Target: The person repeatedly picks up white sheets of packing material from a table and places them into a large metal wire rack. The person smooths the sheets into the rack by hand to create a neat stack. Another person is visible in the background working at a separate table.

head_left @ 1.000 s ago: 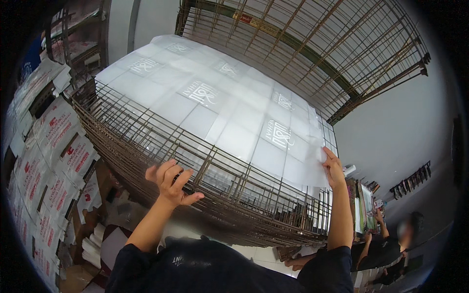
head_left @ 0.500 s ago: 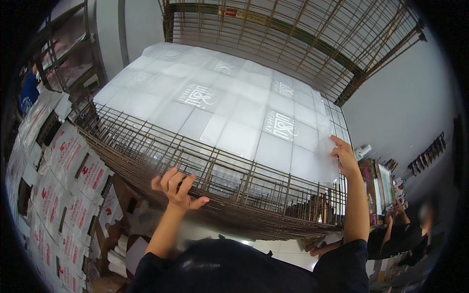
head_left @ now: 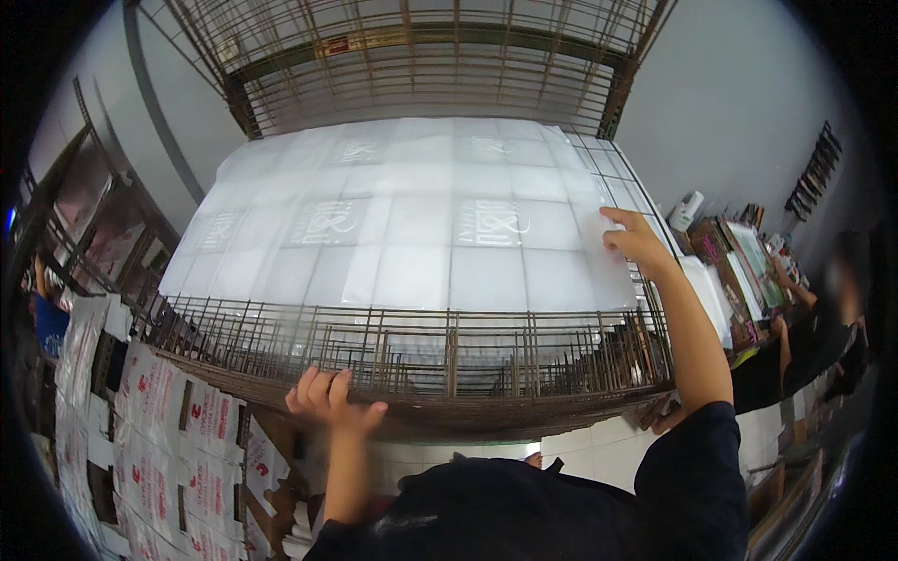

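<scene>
Translucent white plastic sheets [head_left: 402, 252] with white printed logos lie side by side and overlapping on the top wire rack [head_left: 533, 323]. My right hand [head_left: 641, 245] reaches to the right edge of these sheets. Its index finger and thumb are apart at the edge, and the other fingers are partly hidden. At the rack's front edge, left of the middle, is my left hand [head_left: 327, 400]. Its fingers are bent toward the wires and its thumb stands out to the side. Nothing shows in that hand; its wrist is blurred.
More racks are stacked below the top one. A raised wire rack [head_left: 440, 79] stands behind. At left, printed plastic bags [head_left: 154, 449] hang or lie in rows. On the right, a person [head_left: 814, 337] in dark clothes works at a cluttered bench [head_left: 739, 271].
My view has turned, so the rack now lies straighter across it. My right hand stays by the sheets' right edge. The left fingers sit closer together at the front edge.
</scene>
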A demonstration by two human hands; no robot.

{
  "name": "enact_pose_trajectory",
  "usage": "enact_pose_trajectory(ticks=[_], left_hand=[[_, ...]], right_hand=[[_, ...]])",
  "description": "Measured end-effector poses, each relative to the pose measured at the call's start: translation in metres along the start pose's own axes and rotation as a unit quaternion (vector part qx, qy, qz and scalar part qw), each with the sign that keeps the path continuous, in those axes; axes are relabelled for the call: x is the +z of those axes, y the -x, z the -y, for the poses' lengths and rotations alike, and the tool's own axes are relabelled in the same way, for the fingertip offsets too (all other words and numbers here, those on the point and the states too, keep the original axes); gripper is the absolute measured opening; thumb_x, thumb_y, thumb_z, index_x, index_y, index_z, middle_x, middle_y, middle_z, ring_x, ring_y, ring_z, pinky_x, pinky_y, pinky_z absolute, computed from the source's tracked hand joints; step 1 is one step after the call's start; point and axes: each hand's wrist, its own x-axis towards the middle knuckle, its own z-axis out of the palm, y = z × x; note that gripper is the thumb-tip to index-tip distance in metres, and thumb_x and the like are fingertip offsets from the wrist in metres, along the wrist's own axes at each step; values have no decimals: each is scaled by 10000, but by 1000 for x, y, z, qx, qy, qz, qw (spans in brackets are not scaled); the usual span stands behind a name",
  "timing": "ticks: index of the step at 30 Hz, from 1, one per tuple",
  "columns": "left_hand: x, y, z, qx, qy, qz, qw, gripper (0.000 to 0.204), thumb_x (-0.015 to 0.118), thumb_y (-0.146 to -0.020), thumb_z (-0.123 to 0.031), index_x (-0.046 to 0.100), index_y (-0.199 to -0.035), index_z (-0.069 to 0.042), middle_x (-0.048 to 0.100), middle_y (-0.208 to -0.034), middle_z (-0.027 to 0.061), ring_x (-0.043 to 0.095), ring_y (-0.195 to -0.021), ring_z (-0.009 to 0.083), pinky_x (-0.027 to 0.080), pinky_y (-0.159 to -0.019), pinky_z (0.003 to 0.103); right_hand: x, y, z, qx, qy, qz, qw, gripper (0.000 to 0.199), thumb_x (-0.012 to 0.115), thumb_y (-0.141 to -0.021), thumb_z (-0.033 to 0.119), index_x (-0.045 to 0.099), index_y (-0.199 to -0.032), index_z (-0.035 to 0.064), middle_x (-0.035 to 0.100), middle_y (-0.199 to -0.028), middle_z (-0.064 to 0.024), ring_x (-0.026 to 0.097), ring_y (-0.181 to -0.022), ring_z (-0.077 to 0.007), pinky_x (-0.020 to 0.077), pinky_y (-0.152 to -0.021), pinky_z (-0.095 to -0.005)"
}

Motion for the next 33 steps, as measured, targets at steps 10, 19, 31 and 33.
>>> enact_pose_trajectory(ticks=[10, 19, 31, 33], left_hand=[[2, -1, -3, 6, -4, -8, 1000, 629, 282, -872, -647, 555, -940, -84, 508, -922, 76, 460, -1039, 289, 245, -917, 447], [0, -6, -12, -19, -1, 9, 1000, 670, 279, -864, -663, 565, -981, -68, 508, -942, 86, 447, -1063, 307, 259, -911, 457], [6, -28, -86, -112, 79, -51, 989, 681, 295, -906, -603, 434, -1237, -25, 385, -1338, 190, 293, -1303, 382, 199, -1061, 551], [6, -33, -117, -69, 71, -31, 995, 682, 298, -901, -606, 401, -1265, -38, 363, -1348, 197, 290, -1303, 375, 198, -1069, 555]], right_hand=[[-1, -4, -13, -39, 49, -24, 998, 569, 572, -704, 46, 515, -1270, 24, 564, -1148, -157, 592, -767, -185, 472, -727, -301], [-36, 25, 35, -155, 128, -99, 975, 539, 635, -756, 125, 522, -1282, 99, 536, -1221, -135, 560, -945, -173, 455, -818, -308], [-199, 188, -65, -374, -158, -199, 892, 612, 620, -815, 232, 411, -1320, -43, 604, -1039, -138, 590, -842, -173, 468, -740, -308], [-210, 190, -123, -254, -242, -302, 886, 584, 609, -832, 217, 409, -1322, -30, 604, -1012, -125, 587, -833, -163, 468, -724, -300]])
